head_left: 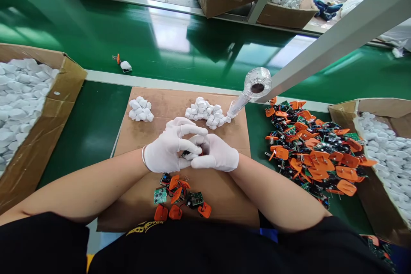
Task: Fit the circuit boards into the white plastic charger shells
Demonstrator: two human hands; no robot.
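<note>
My left hand (167,147), in a white glove, is closed with fingers bent around a small plug assembly (185,154). Only a dark bit and a trace of orange show between the fingers; the rest is hidden. Gloved as well, my right hand (220,153) meets the left one and closes on the same piece from the other side. Just beyond the hands lie two piles of white plastic shells, a smaller pile (141,109) and a wider pile (207,112). Below the hands, several orange plug pieces wired to green circuit boards (159,196) rest on the cardboard sheet (167,99).
A clear plastic handheld fan (257,87) leans by the metal post (321,47). To the right is a heap of orange plug assemblies (316,158). Boxes of white shells stand left (64,94) and right (369,180). One assembly (126,66) lies on the green belt (96,30).
</note>
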